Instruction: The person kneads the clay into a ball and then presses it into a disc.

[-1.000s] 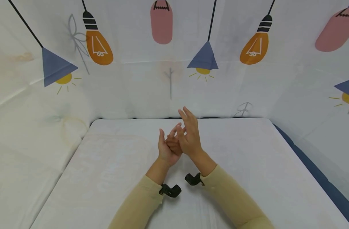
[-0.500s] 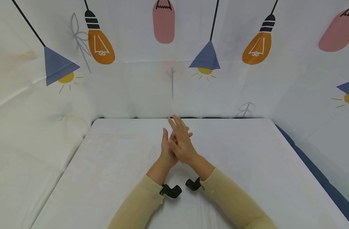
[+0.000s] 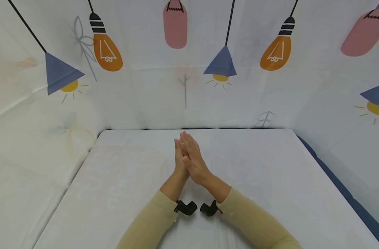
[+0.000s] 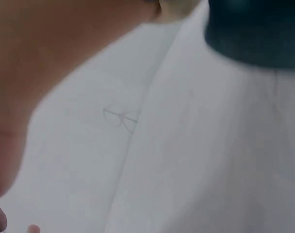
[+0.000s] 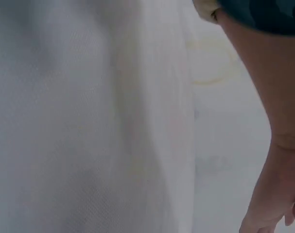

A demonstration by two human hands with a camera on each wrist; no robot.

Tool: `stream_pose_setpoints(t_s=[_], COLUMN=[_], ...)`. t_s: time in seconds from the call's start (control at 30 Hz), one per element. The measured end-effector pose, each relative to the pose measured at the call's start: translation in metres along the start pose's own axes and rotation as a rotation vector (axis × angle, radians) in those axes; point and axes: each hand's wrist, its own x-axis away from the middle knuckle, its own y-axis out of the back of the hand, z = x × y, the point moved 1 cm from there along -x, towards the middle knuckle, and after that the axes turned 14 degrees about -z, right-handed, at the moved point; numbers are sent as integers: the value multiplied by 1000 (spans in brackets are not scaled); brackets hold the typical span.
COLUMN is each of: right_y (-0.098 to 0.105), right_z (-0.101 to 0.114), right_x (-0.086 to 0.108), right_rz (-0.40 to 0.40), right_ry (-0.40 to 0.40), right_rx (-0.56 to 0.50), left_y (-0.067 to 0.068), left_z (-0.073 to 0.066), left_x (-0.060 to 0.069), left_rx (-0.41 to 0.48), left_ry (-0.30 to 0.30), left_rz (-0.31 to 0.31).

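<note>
Over the far middle of the table, my two hands meet palm to palm in the head view. My left hand (image 3: pixel 179 160) is upright with straight fingers, partly hidden behind the right one. Against it lies my right hand (image 3: pixel 195 164), fingers straight and pointing up and away. No object shows between them, though the touching palms are hidden. In the left wrist view a bare wrist (image 4: pixel 21 82) and part of a hand fill the left side. A wrist (image 5: pixel 283 116) and part of a hand run down the right side of the right wrist view.
Below the hands is a table covered with a white cloth (image 3: pixel 114 190). A pale curtain printed with lamps and bulbs (image 3: pixel 146 93) hangs behind it. Small black cameras (image 3: pixel 187 208) sit at both beige cuffs. Dark blue material (image 3: pixel 339 183) runs along the right table edge.
One second ago the right hand was higher and crossed over the left, with left fingers bent. It has slid down and left; both hands now lie flat together, fingers aligned.
</note>
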Motion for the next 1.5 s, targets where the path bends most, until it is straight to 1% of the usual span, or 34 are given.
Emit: stream_pose_setpoints(t_s=[0.07,0.1,0.17,0.2,0.27,0.33,0.4,0.47,0.53,0.63,0.73,0.8,0.93,1.03,1.13,1.2,1.3,1.4,1.43,1.5], right_y=[1,2,4,4,6,8,11,14,16,17,17,15,11,7,5,4,5,7,8,9], right_z=[2,3,4,3,1,-1,-4,-6,-9,-11,-12,-13,-12,-9,-5,-2,1,4,5,6], right_x=[1,1,-1,-2,-5,-8,-10,-12,-12,-12,-10,-7,0,5,9,10,10,6,5,1], right_rz=[20,22,9,-2,-31,-59,-87,-110,-125,-112,-89,-77,-49,-29,-22,-35,-72,-122,-132,-158], right_ry=[-100,-154,-260,-299,-341,-362,-365,-353,-334,-295,-251,-210,-129,-108,-129,-160,-212,-259,-279,-316], right_rx=[-61,-102,-198,-235,-294,-323,-292,-249,-180,-94,-45,-25,3,-6,-51,-106,-216,-296,-315,-345], left_y=[0,0,1,1,1,1,0,-1,-2,-3,-4,-5,-6,-7,-7,-5,-2,2,2,3], left_z=[2,3,6,8,9,9,7,4,0,-6,-12,-16,-22,-26,-25,-23,-17,-11,-9,-7], left_x=[1,1,2,3,4,6,9,12,17,21,22,21,19,18,15,12,8,5,5,4], left_rx=[-14,-35,-88,-127,-197,-251,-275,-286,-301,-316,-292,-250,-199,-169,-135,-141,-219,-307,-327,-350], left_ry=[-5,-8,-22,-28,-38,-50,-57,-53,-44,-25,-4,5,-2,-12,-28,-59,-161,-263,-285,-290], left_rz=[-6,-6,-4,7,44,86,123,148,155,150,157,166,156,130,113,119,150,178,182,189])
